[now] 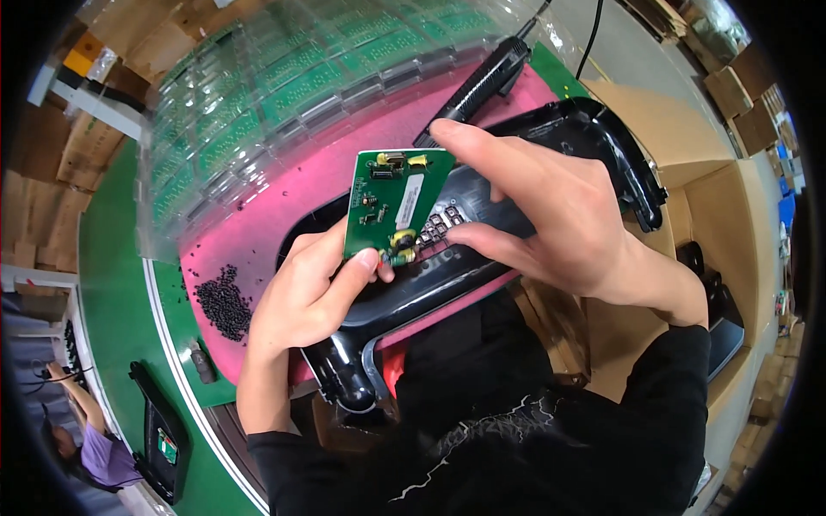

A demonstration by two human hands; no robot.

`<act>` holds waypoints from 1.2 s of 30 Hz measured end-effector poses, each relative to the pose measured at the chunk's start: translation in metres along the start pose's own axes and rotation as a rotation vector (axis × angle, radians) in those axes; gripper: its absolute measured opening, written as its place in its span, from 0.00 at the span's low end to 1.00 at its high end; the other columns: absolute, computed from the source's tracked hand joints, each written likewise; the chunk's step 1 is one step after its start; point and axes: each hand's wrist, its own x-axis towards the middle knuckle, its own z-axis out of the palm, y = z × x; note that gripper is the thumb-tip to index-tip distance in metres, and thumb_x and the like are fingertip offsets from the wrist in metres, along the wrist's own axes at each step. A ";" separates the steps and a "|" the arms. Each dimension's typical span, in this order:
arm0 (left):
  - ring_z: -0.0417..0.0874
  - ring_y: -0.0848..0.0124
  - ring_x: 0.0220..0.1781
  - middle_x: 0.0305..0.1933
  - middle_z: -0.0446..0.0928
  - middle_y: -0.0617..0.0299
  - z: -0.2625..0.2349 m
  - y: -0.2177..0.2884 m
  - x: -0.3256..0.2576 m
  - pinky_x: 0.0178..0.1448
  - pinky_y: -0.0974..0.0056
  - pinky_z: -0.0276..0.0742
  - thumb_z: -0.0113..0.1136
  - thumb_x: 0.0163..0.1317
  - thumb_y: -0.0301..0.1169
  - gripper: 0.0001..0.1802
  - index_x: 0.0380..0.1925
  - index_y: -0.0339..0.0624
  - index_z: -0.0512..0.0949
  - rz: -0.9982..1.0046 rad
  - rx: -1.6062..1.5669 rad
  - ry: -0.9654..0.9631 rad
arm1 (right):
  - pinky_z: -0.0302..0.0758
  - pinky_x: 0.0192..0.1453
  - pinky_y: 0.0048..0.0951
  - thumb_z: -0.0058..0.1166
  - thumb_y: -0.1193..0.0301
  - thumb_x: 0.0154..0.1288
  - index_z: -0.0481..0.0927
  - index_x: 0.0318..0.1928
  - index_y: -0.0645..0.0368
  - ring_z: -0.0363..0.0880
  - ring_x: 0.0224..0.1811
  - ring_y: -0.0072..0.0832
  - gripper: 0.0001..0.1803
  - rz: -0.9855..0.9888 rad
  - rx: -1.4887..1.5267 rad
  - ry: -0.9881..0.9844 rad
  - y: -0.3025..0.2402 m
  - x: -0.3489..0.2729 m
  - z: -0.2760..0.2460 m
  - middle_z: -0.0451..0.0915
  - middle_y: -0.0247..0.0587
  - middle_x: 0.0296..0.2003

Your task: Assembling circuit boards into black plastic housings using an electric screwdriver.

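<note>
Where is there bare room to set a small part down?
Bare: the green surface left of the white strip, above the lower-left black shell. Mostly bare, with stray bits: the pink mat between the clear trays and the small black pieces. Crowded: mid-mat, with the left hand, right hand, green board and large black housing.

From my remote station I saw an electronics assembly workshop. A circuit board [379,206], clear trays [163,236] of green boards [275,56], a corded power tool [482,86] and heaped small black parts [222,303] were at the green counter [107,249], with cardboard boxes [727,90] and a co-worker [110,454] around.
</note>
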 end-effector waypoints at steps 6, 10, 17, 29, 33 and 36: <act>0.85 0.54 0.27 0.26 0.81 0.51 -0.002 0.013 -0.002 0.34 0.56 0.78 0.54 0.62 0.27 0.20 0.53 0.30 0.76 -0.110 0.133 -0.355 | 0.73 0.24 0.30 0.72 0.67 0.50 0.77 0.60 0.59 0.76 0.25 0.30 0.35 0.037 -0.019 -0.124 0.001 -0.022 0.005 0.75 0.34 0.25; 0.82 0.45 0.26 0.23 0.79 0.45 0.010 0.005 -0.004 0.32 0.50 0.75 0.51 0.62 0.22 0.27 0.64 0.36 0.70 -0.059 0.038 -0.588 | 0.72 0.20 0.33 0.68 0.69 0.59 0.79 0.48 0.62 0.78 0.20 0.31 0.19 0.047 0.168 -0.220 -0.004 -0.045 0.008 0.76 0.36 0.22; 0.81 0.51 0.22 0.25 0.80 0.49 0.008 -0.003 -0.005 0.28 0.54 0.76 0.56 0.62 0.25 0.21 0.57 0.37 0.76 0.032 -0.068 -0.590 | 0.77 0.25 0.23 0.62 0.79 0.60 0.81 0.41 0.65 0.82 0.19 0.24 0.09 0.402 0.643 -0.316 -0.007 -0.050 0.000 0.80 0.38 0.20; 0.74 0.69 0.29 0.35 0.73 0.59 0.007 -0.005 0.007 0.35 0.64 0.74 0.80 0.39 0.28 0.40 0.57 0.39 0.76 -0.039 0.217 -0.065 | 0.78 0.41 0.19 0.66 0.84 0.58 0.72 0.59 0.65 0.82 0.34 0.17 0.28 0.852 1.074 -0.222 0.027 -0.051 0.008 0.83 0.34 0.36; 0.73 0.67 0.29 0.37 0.74 0.58 0.007 -0.009 0.010 0.35 0.63 0.74 0.80 0.39 0.31 0.39 0.55 0.39 0.76 -0.078 0.316 -0.004 | 0.74 0.54 0.22 0.77 0.82 0.45 0.71 0.61 0.61 0.79 0.45 0.18 0.41 0.758 0.892 -0.268 0.039 -0.052 0.018 0.81 0.31 0.43; 0.73 0.66 0.29 0.40 0.76 0.57 0.008 -0.009 0.012 0.36 0.62 0.75 0.81 0.39 0.32 0.39 0.55 0.39 0.76 -0.149 0.371 -0.014 | 0.74 0.55 0.23 0.77 0.79 0.45 0.72 0.64 0.61 0.78 0.47 0.20 0.43 0.708 0.841 -0.270 0.049 -0.052 0.027 0.81 0.32 0.45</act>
